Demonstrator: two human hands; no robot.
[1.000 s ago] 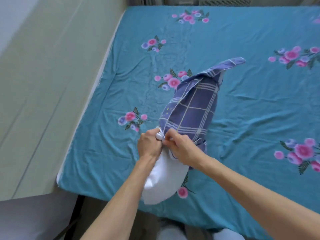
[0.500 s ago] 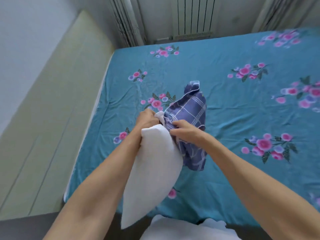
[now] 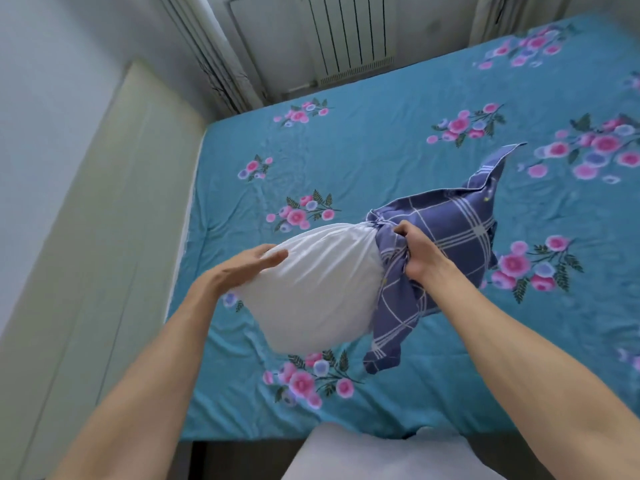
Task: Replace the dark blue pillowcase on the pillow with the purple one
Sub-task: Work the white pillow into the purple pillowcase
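The white pillow [image 3: 318, 285] lies across the bed, most of it bare and only its right end inside the dark blue checked pillowcase [image 3: 450, 230]. My right hand [image 3: 415, 251] is closed on the bunched mouth of the pillowcase where it meets the pillow. My left hand [image 3: 249, 268] rests flat against the pillow's left end, fingers stretched out. A loose flap of the pillowcase hangs down toward me below my right wrist. No purple pillowcase is in view.
The bed [image 3: 381, 161] has a teal sheet with pink flowers. A pale headboard [image 3: 97, 237] runs along its left side. A radiator [image 3: 349, 32] and curtains stand at the far wall. White cloth [image 3: 381, 455] shows at the bottom edge.
The pillow has swung from upright to lying sideways, with more white showing. My left hand let go of the pillow's corner and now lies flat on its left end. The pillowcase moved right.
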